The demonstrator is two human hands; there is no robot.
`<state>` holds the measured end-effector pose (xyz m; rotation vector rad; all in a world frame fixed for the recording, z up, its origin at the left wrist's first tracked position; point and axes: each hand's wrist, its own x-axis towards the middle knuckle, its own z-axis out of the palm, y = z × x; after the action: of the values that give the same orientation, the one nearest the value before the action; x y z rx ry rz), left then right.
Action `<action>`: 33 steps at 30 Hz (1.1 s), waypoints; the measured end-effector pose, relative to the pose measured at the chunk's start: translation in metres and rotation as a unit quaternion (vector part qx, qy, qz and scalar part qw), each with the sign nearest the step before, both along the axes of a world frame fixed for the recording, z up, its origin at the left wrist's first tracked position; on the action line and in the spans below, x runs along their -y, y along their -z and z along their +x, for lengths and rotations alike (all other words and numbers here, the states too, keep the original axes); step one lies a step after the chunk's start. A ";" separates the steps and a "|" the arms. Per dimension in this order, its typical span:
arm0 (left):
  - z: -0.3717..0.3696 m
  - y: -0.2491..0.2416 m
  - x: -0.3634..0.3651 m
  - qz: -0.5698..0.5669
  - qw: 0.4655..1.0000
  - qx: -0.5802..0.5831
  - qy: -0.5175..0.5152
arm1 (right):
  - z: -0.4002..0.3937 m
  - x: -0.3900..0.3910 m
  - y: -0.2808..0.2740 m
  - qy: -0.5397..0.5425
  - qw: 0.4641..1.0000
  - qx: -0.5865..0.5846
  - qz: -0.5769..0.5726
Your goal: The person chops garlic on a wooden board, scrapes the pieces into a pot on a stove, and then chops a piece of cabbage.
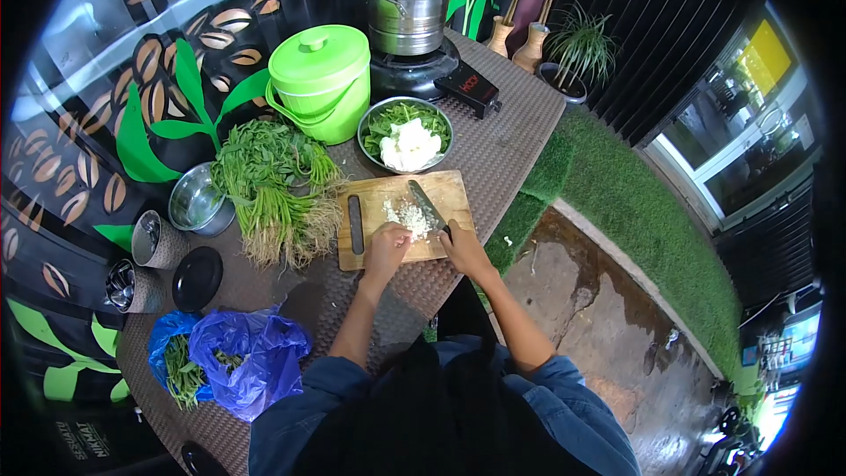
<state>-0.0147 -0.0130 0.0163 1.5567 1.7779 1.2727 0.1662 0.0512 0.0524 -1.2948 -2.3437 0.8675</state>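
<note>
My right hand (pixel 463 251) is wrapped round the handle of a kitchen knife (pixel 426 203), whose dark blade points away from me over a wooden cutting board (pixel 372 192). Finely chopped white pieces (pixel 408 214), perhaps garlic, lie in a small heap left of the blade. At the near side of that heap is my left hand (pixel 386 251), its fingers curled and pressed together; whatever they may hold is hidden. Just beyond the board stands a metal bowl (pixel 364 143) of green leaves (pixel 401 119) with a white mass (pixel 411 145) on top.
Left of the board lies a big bunch of rooted greens (pixel 278 185). Behind are a lidded green bucket (pixel 322 79) and a metal pot (pixel 408 18) on a stove (pixel 414 75). A metal basin (pixel 201 203), cutlery holders (pixel 159 242) and blue plastic bags (pixel 256 353) sit left.
</note>
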 end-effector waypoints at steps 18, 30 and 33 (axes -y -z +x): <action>-0.003 0.002 -0.005 0.077 0.993 -0.092 0.012 | -0.036 0.034 0.033 0.094 0.979 0.155 0.095; 0.004 0.006 -0.004 0.117 0.989 -0.087 -0.026 | -0.043 0.028 0.044 0.068 0.965 0.221 0.125; 0.004 0.006 -0.004 0.123 0.988 -0.082 -0.043 | -0.037 0.015 0.041 0.057 0.979 0.148 0.124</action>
<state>-0.0103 -0.0087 0.0101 1.7818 1.8628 1.4898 0.1296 0.0363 0.0117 -1.5164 -2.4683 0.3500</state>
